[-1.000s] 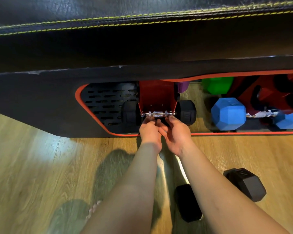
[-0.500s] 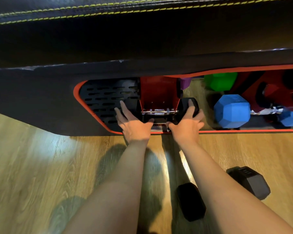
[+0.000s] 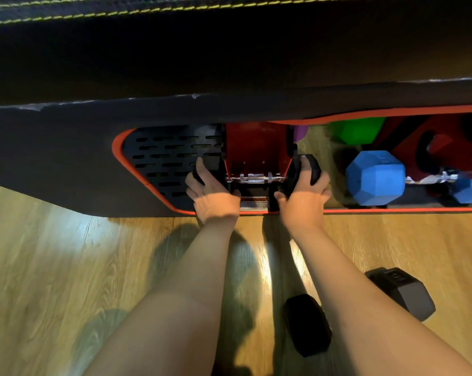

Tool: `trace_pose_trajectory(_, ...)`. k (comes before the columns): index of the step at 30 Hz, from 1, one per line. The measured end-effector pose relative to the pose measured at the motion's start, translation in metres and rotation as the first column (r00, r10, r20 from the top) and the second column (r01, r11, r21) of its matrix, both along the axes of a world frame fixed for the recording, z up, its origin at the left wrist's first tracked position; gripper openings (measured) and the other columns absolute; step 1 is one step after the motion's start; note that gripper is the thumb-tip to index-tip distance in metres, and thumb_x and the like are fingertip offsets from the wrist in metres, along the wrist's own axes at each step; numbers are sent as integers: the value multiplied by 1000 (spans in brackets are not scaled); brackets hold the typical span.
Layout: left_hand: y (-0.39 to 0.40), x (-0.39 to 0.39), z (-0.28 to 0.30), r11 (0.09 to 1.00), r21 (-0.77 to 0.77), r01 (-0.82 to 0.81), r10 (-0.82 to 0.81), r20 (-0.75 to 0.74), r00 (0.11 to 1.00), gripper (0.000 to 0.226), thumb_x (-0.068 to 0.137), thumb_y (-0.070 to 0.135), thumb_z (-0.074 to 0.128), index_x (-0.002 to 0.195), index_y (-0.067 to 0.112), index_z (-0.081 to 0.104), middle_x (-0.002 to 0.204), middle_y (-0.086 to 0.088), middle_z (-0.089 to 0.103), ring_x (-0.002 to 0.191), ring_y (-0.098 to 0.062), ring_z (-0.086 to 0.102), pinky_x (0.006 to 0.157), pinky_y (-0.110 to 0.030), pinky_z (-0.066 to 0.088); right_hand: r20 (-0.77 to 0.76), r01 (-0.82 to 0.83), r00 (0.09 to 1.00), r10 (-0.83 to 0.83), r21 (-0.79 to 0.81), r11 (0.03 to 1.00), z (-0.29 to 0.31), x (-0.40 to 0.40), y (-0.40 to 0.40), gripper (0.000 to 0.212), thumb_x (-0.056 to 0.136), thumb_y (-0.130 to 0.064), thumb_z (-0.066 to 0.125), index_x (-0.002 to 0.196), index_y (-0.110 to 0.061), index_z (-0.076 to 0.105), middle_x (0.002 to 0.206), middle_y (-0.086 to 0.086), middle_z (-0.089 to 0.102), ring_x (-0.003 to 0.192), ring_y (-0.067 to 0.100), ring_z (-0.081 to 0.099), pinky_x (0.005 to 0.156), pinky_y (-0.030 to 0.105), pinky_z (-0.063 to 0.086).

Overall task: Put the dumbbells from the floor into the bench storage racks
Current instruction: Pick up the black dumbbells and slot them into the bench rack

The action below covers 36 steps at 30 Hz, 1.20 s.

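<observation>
A black hex dumbbell with a chrome handle [image 3: 254,177] lies across the red rack [image 3: 256,147] inside the bench opening. My left hand [image 3: 213,194] grips its left head, and my right hand [image 3: 304,194] grips its right head [image 3: 308,169]. A second black dumbbell [image 3: 403,294] lies on the wooden floor at the lower right, partly hidden behind my right forearm. A blue dumbbell [image 3: 373,177] rests in the rack space to the right.
The black padded bench [image 3: 229,50] overhangs the storage opening, which has an orange rim [image 3: 115,150]. A slotted black panel [image 3: 164,156] sits at the left inside. Green [image 3: 357,132] and purple [image 3: 300,132] dumbbell heads show further back.
My hands left the chrome handle, spread outward and closed over the two heads of the racked dumbbell. The view has shifted slightly closer.
</observation>
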<state>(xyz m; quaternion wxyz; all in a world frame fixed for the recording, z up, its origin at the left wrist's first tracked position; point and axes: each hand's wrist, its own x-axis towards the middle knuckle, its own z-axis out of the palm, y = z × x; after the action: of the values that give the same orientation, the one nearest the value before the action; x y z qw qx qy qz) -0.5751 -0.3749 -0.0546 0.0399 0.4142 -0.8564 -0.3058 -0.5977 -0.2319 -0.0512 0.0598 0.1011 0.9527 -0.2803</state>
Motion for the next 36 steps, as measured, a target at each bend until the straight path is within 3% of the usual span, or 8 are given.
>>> trace_pose_trajectory(5,-1,2,0,999,54,-2,6,-62,998,113,68,23,85,153,22,10,154,-14,16,140,-37,20,115,-45,21,56,-44,997,45,-31,999,3,1,10,88,88,-26,69,152,-41,10,155,12,9,132,39,26,99,43,41)
trace_pose_trajectory(11,51,33,-3,941,243,-237,246,-6,969,112,76,39,76,155,20,-2,160,-12,5,143,-35,21,114,-41,23,13,26,1000,-22,-446,894,-1,36,42,89,88,-19,68,156,-21,9,161,8,19,148,23,19,120,37,20)
trace_pose_trajectory(13,93,65,-10,934,277,-226,204,107,973,100,79,47,70,153,20,7,156,-12,14,138,-34,25,110,-43,27,20,169,985,-172,-348,922,-6,62,64,72,92,-23,61,152,-16,22,155,6,33,141,26,30,117,43,28)
trace_pose_trajectory(16,153,122,-27,951,290,-105,24,269,963,84,77,64,59,141,21,25,148,-11,27,133,-32,32,104,-48,35,-51,297,955,-293,134,945,-8,80,114,57,89,-33,59,138,-16,38,138,13,44,122,35,42,99,48,35)
trace_pose_trajectory(20,198,164,-30,980,200,-6,-40,225,974,69,77,67,55,127,22,41,134,-5,41,123,-27,40,89,-44,43,82,378,903,-422,314,871,-11,89,184,70,81,-46,64,139,-23,34,141,14,37,122,39,41,97,51,33)
trace_pose_trajectory(23,201,176,-29,937,298,-184,113,238,965,75,76,68,60,132,21,42,134,-4,42,126,-29,39,94,-43,43,303,353,849,-432,283,892,-25,107,211,82,75,-66,62,138,-20,37,140,13,38,124,42,44,97,52,39)
trace_pose_trajectory(28,213,196,-33,800,479,-362,255,275,927,106,51,88,61,136,28,39,136,-2,43,128,-34,44,103,-54,42,319,282,891,-325,172,944,-35,110,223,88,62,-72,69,126,-17,43,126,11,46,112,41,53,86,46,50)
trace_pose_trajectory(36,208,188,-34,708,561,-428,345,254,903,74,55,62,77,116,29,51,121,4,52,116,-30,51,99,-52,46,306,346,881,-361,103,933,-35,109,223,80,63,-61,76,120,-13,47,121,10,53,111,41,53,86,48,52)
